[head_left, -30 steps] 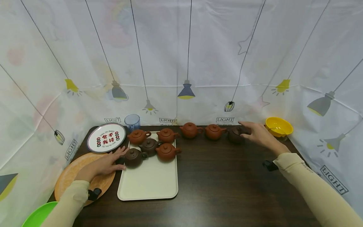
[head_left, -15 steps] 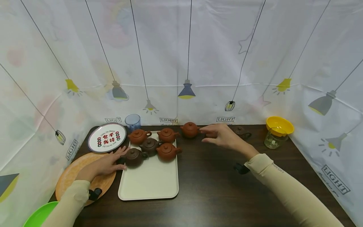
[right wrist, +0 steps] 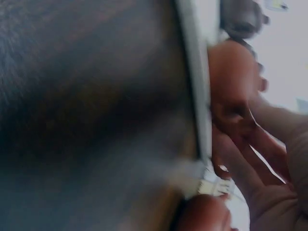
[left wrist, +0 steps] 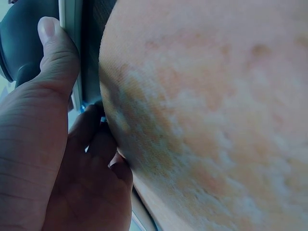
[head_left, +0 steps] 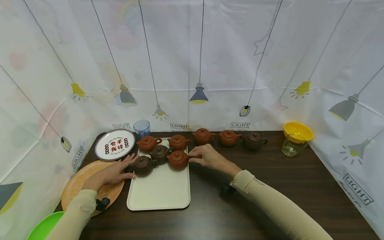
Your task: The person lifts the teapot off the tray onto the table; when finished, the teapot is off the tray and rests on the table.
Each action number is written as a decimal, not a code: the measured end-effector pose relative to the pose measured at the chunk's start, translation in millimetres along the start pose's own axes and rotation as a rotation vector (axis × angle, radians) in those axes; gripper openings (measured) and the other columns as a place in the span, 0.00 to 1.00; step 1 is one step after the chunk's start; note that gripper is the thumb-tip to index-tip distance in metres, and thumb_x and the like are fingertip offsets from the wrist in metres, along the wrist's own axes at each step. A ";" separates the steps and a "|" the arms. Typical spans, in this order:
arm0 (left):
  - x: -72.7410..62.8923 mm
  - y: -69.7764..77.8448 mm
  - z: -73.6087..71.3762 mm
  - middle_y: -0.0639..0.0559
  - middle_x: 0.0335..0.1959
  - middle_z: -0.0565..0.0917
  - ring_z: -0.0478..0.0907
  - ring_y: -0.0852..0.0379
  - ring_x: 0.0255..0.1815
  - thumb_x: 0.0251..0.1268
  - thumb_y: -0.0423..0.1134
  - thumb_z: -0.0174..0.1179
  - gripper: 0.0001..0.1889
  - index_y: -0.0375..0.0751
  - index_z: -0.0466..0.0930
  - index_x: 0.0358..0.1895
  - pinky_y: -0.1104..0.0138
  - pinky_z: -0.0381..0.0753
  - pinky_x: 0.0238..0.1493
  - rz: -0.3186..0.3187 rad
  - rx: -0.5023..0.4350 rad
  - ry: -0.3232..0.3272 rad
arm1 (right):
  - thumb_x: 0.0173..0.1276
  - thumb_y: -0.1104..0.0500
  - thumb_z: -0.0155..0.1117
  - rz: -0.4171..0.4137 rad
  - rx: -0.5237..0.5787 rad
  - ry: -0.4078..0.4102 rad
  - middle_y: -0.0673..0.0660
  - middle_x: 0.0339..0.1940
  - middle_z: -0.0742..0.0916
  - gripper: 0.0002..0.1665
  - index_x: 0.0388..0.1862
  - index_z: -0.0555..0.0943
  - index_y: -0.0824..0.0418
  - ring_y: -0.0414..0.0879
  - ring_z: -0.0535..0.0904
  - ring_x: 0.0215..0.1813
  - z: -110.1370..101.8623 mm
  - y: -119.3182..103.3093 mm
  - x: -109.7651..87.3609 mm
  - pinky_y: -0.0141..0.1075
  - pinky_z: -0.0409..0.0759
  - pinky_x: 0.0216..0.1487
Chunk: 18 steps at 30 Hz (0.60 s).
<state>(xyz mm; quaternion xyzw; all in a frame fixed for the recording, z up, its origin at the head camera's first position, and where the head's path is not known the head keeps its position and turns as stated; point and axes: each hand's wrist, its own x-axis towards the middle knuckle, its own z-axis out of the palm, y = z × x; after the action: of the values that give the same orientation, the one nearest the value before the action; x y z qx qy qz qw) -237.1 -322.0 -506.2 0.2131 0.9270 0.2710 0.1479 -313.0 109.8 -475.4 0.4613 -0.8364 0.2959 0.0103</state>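
My right hand (head_left: 210, 159) pinches the handle of a reddish-brown teapot (head_left: 177, 161) at the right side of a cream tray (head_left: 159, 196). In the right wrist view, thumb and fingers close round that handle, the teapot's rounded body (right wrist: 233, 72) beyond them. My left hand (head_left: 112, 171) lies with fingers spread at the tray's left edge, beside a dark brown teapot (head_left: 143, 166). Its thumb (left wrist: 60, 55) touches the tray rim in the left wrist view. Another dark teapot (head_left: 160, 154) and two reddish ones (head_left: 147, 144) stand toward the tray's back.
Behind the tray's right side stand two reddish teapots (head_left: 228, 138) and a dark one (head_left: 253, 141) in a row. A yellow bowl (head_left: 298, 130) and a glass (head_left: 291, 149) are at back right. On the left are a lettered plate (head_left: 115, 145), an orange round board (head_left: 78, 183) and a blue cup (head_left: 141, 127).
My right hand has swept left from near the dark teapot at the back right to the tray, and now holds the reddish teapot's handle. The left hand has stayed put.
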 end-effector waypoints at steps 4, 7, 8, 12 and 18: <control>3.9 3.6 -0.5 0.28 0.88 0.50 0.43 0.21 0.86 0.77 0.58 0.63 0.47 0.35 0.54 0.87 0.24 0.44 0.81 -0.038 0.012 -0.014 | 0.71 0.66 0.75 0.010 -0.035 0.070 0.60 0.45 0.95 0.13 0.52 0.92 0.67 0.48 0.93 0.41 11.0 -0.4 1.0 0.25 0.87 0.37; 4.5 6.2 -0.7 0.28 0.88 0.49 0.43 0.22 0.87 0.78 0.56 0.63 0.47 0.35 0.52 0.87 0.25 0.43 0.81 -0.066 0.026 -0.025 | 0.71 0.66 0.74 0.035 -0.047 0.087 0.60 0.45 0.95 0.13 0.53 0.92 0.66 0.47 0.93 0.39 15.1 -1.4 1.3 0.24 0.85 0.34; 4.2 7.0 -0.8 0.28 0.88 0.49 0.43 0.22 0.87 0.78 0.56 0.63 0.47 0.35 0.52 0.87 0.25 0.44 0.81 -0.068 0.032 -0.026 | 0.71 0.66 0.74 0.045 -0.050 0.085 0.61 0.45 0.95 0.14 0.54 0.92 0.66 0.47 0.93 0.39 16.0 -2.1 1.3 0.24 0.85 0.34; 2.8 9.0 -1.2 0.28 0.88 0.50 0.44 0.21 0.87 0.78 0.55 0.63 0.47 0.35 0.52 0.87 0.25 0.44 0.81 -0.063 0.034 -0.023 | 0.72 0.65 0.74 0.074 -0.079 0.080 0.61 0.46 0.95 0.14 0.55 0.91 0.66 0.48 0.94 0.40 19.3 -3.4 0.6 0.24 0.85 0.35; 4.0 7.3 0.0 0.27 0.87 0.50 0.44 0.21 0.87 0.78 0.55 0.63 0.46 0.34 0.53 0.86 0.25 0.45 0.81 -0.051 0.045 -0.015 | 0.71 0.64 0.75 0.026 -0.115 0.133 0.59 0.43 0.96 0.12 0.52 0.93 0.64 0.47 0.94 0.40 20.9 -3.0 -1.7 0.29 0.89 0.36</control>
<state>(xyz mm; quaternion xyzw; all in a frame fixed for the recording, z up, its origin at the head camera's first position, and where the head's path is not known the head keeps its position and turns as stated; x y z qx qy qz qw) -238.3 -314.6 -502.7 0.1945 0.9369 0.2446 0.1568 -304.4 99.3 -491.7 0.4287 -0.8553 0.2772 0.0884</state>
